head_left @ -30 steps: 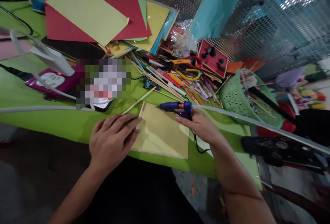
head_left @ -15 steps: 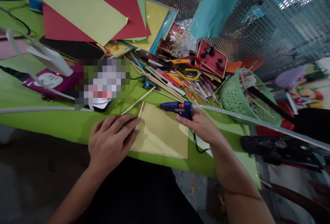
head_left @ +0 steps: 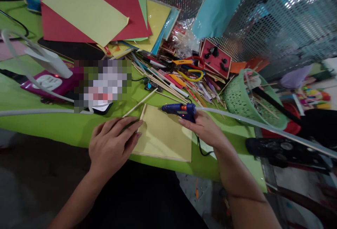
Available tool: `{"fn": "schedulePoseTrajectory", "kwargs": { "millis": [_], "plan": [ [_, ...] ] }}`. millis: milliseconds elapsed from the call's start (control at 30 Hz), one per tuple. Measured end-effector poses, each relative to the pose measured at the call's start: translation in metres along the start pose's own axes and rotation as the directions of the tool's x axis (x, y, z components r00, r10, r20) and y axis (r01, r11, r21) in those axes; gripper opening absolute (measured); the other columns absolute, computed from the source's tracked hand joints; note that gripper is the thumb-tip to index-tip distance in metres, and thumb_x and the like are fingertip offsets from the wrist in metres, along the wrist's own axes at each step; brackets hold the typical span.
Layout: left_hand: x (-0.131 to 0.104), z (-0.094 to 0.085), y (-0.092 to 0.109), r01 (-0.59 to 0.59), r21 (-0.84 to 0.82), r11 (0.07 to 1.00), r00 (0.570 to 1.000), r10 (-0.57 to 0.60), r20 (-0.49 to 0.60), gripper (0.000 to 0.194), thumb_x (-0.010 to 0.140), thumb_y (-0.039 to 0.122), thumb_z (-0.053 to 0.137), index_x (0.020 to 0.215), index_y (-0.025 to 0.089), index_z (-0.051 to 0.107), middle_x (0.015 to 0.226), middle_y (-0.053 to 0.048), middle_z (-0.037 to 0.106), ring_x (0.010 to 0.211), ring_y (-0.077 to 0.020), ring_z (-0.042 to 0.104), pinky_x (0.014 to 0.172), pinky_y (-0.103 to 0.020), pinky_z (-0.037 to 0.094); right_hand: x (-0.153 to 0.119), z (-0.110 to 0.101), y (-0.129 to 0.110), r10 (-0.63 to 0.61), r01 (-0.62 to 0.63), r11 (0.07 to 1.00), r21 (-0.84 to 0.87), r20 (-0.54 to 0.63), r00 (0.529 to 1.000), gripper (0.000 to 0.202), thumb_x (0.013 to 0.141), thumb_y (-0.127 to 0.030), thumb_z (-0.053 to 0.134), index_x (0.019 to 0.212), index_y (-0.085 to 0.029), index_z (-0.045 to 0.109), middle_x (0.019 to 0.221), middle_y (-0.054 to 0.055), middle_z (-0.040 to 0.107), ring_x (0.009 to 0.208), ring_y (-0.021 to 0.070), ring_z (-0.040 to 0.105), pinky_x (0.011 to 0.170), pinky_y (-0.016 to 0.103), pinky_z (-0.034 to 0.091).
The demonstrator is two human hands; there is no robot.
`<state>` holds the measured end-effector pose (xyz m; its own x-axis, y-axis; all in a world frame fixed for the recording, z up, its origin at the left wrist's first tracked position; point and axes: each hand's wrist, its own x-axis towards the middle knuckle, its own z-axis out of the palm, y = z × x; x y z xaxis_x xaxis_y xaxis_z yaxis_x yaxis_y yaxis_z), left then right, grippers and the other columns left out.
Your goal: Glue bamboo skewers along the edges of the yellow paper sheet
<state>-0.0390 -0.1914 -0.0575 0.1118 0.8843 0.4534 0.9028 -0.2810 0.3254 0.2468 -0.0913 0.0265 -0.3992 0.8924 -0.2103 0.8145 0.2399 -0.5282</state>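
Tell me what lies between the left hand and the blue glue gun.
In the head view, only the yellow card lies between the left hand and the blue glue gun; the fingertips rest on its left edge.

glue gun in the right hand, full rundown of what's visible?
The glue gun is small, dark blue plastic with an orange part on top and a small red light glowing near the handle. It lies roughly level, nozzle pointing left over the far edge of the yellow card. The right hand wraps its handle, hiding the grip and trigger. A black cord runs down from below the hand across the green table. Whether the nozzle tip touches the card cannot be told.
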Motion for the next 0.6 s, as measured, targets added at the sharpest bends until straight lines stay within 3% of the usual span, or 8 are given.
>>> {"fn": "schedulePoseTrajectory", "kwargs": {
  "millis": [233, 400, 600],
  "plan": [
    [-0.0012, 0.0012, -0.0018, 0.006, -0.008, 1.0, 1.0, -0.006, 0.014, 0.033, 0.099, 0.032, 0.065, 0.131, 0.034, 0.071, 0.127, 0.0, 0.077, 0.114, -0.0283, 0.068, 0.089, -0.046, 0.044, -0.0016, -0.002, 0.0011, 0.02, -0.02, 0.999, -0.028, 0.002, 1.0, 0.041, 0.096, -0.062, 0.06, 0.093, -0.023, 0.074, 0.099, 0.009, 0.077, 0.096, 0.0326, 0.07, 0.089, 0.048, 0.054],
    [-0.0014, 0.0023, -0.0018, -0.012, 0.016, 1.0, 1.0, 0.012, -0.022, 0.032, 0.099, 0.032, 0.067, 0.13, 0.034, 0.071, 0.125, 0.0, 0.078, 0.112, -0.0274, 0.069, 0.088, -0.045, 0.044, -0.0012, -0.0013, 0.0005, 0.008, -0.008, 1.0, -0.008, 0.001, 1.0, 0.041, 0.097, -0.06, 0.059, 0.104, -0.023, 0.075, 0.108, 0.009, 0.078, 0.101, 0.0323, 0.07, 0.091, 0.046, 0.053],
    [-0.0003, 0.0011, -0.0011, -0.012, 0.001, 1.0, 1.0, 0.012, -0.01, 0.034, 0.097, 0.029, 0.068, 0.131, 0.033, 0.071, 0.125, 0.0, 0.078, 0.113, -0.028, 0.068, 0.089, -0.046, 0.045, -0.0026, -0.0015, 0.0022, 0.011, -0.01, 1.0, -0.019, 0.013, 1.0, 0.04, 0.097, -0.06, 0.059, 0.103, -0.024, 0.076, 0.102, 0.009, 0.078, 0.097, 0.0325, 0.07, 0.09, 0.047, 0.053]
  ]
}}
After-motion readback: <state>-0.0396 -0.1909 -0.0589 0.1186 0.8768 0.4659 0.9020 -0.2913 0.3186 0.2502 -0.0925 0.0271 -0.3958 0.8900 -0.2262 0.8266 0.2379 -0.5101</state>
